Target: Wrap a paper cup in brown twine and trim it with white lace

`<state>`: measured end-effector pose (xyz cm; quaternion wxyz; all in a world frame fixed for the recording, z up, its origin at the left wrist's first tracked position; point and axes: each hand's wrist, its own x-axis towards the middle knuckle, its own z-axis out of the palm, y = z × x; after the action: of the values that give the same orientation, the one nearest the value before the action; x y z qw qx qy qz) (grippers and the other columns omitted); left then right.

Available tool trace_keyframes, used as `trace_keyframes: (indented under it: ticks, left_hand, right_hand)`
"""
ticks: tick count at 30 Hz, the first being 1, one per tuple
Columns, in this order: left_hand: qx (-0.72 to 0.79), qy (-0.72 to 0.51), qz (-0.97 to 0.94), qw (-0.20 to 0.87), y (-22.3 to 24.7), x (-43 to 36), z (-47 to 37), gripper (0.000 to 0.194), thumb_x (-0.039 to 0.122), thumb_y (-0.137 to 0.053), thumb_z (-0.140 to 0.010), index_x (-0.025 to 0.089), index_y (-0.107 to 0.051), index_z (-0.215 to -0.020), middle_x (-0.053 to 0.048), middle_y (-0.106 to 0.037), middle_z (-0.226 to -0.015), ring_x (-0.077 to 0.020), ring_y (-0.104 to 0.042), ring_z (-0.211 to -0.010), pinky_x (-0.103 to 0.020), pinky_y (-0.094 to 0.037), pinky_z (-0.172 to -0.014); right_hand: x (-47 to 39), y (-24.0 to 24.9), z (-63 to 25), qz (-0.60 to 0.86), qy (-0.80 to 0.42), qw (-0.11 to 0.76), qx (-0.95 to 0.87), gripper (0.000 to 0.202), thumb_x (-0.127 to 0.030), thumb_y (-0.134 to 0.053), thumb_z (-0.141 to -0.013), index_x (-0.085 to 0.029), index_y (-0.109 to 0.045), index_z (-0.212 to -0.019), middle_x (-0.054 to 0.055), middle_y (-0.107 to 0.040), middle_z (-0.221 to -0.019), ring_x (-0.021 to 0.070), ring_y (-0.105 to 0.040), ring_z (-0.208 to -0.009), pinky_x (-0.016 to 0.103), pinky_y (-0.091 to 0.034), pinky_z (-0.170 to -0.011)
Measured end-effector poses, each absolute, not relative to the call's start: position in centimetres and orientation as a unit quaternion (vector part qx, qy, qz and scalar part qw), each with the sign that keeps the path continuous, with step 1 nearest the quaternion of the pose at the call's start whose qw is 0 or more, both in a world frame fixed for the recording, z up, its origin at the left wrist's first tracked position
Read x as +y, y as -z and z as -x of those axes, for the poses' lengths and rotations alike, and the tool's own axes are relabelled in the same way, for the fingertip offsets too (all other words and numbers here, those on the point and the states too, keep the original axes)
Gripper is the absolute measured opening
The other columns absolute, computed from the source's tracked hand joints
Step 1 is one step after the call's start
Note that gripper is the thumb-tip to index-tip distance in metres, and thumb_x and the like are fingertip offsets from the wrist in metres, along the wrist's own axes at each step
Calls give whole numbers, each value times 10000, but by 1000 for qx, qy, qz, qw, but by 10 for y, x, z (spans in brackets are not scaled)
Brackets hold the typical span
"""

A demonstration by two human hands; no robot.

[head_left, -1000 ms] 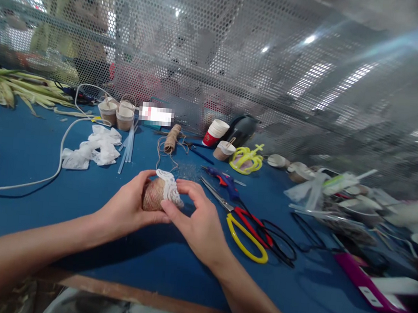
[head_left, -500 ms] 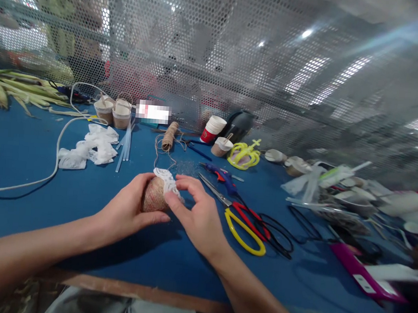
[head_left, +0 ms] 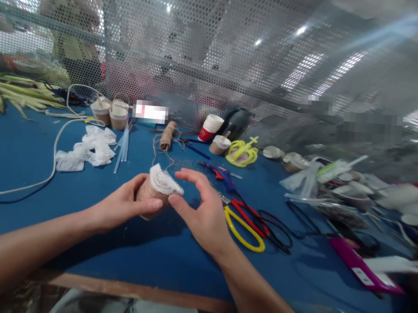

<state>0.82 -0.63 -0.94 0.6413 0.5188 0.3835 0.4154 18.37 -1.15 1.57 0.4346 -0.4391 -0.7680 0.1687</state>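
Wrapped cup (head_left: pixel 147 190) near the centre of the frame, twine round its side and white lace (head_left: pixel 161 181) over the end; it leans, up off the blue tabletop (head_left: pixel 21 156) by the look of the shadow below. Change within the last moment: cup turned, so the lace end shows broader and faces more upward, its pattern easier to read. Left hand (head_left: pixel 120 202) grasps the cup, thumb across the near side, other fingers mostly hidden behind. Right hand (head_left: pixel 207 219) has eased off: index finger lifted clear of the lace, thumb tip at the lace's right edge, touching or just beside it, cannot tell which. Hand open, not clenched. Judgement: the left hand alone now bears the cup, and the lace seems to keep its place without the right fingers pressing it. Nearby, above the cup: twine spool (head_left: pixel 167 135), on its side, loose strands trailing down towards the lace. Right of centre: glue gun (head_left: pixel 225 174), with scissors (head_left: pixel 243 242) below it, blades partly behind the right hand. Left of centre: crumpled white pieces (head_left: pixel 103 150), and clear sticks (head_left: pixel 123 147) just beside them. Upper middle, farther back: yellow crown (head_left: pixel 240 164) next to a small covered cup (head_left: pixel 219 146). Whether the lace is stuck down: cannot tell.
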Motion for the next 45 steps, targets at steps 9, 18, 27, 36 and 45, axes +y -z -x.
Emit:
trace_keyframes:
  ticks: [9,18,27,36,45]
  left_hand:
    - [336,-396,-470,714,10,-9,-8,594,427,-728,-641,140,-522,-1119,-107,-607,-1049,-196,-578,-864,-288,-450,-744]
    - [366,-409,-512,660,10,-8,-7,623,428,-724,-636,127,-475,-1122,-106,-576,-1051,-209,-555,-901,-283,-449,-742]
    - [334,-440,-549,627,11,2,3,649,333,-752,-619,173,-439,-1164,-75,-573,-1092,-219,-532,-984,-291,-420,-825]
    - [329,-425,-547,642,13,2,2,602,342,-744,-640,178,-463,-1147,-45,-569,-1020,-158,-538,-879,-235,-438,-738]
    - [395,-410,-586,576,7,-1,-4,572,319,-728,-605,157,-447,-1077,-38,-558,-941,-163,-557,-780,-253,-473,-648]
  right_hand:
    - [-10,-13,-181,425,-132,451,-773,238,-340,-575,-804,-203,-538,-996,103,-593,-1068,232,-536,-1058,427,-406,-933]
    - [-18,-16,-184,349,-86,547,-756,110,-231,-544,-813,-200,-578,-914,68,-597,-887,205,-575,-883,378,-468,-802]
    - [-26,-27,-187,336,-103,424,-835,126,-158,-520,-791,-164,-643,-767,-45,-535,-464,73,-449,-387,194,-372,-411]
    - [-25,-25,-185,374,-189,396,-817,165,-204,-466,-836,-154,-622,-849,-76,-410,-437,65,-343,-375,190,-303,-384]
    - [-26,-27,-184,394,-231,373,-807,194,-208,-447,-859,-164,-629,-908,-66,-422,-466,64,-340,-387,193,-299,-398]
